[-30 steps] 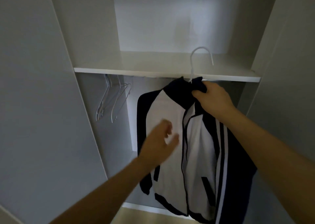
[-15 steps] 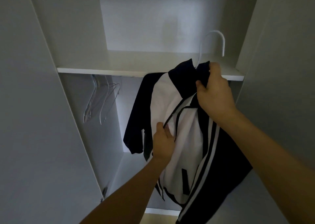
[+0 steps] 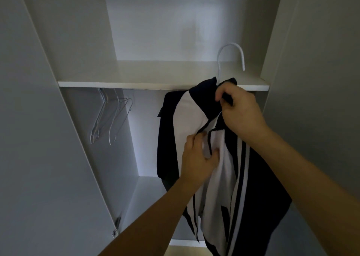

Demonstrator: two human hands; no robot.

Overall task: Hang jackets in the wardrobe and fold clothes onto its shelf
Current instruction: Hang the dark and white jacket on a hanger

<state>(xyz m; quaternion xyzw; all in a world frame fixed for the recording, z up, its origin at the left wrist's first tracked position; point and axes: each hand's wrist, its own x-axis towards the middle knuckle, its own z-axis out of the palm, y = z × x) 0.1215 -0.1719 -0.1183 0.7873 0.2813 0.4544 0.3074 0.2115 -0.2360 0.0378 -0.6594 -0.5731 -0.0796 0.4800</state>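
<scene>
Your right hand [image 3: 240,111] grips the collar of the jacket [image 3: 194,119], which hangs long axis down in front of the wardrobe opening. The hanger hook [image 3: 231,49] stands above the shelf [image 3: 136,84] edge, so you must lower it to get underneath. Your left hand [image 3: 196,159] pinches the zipper edge, below the right.

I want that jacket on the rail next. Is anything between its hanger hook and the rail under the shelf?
The shelf edge is: the hook sits above it, in front, and must drop below. The rail itself is hidden. Empty hangers hang far left, clear of the jacket, which both hands hold.
</scene>
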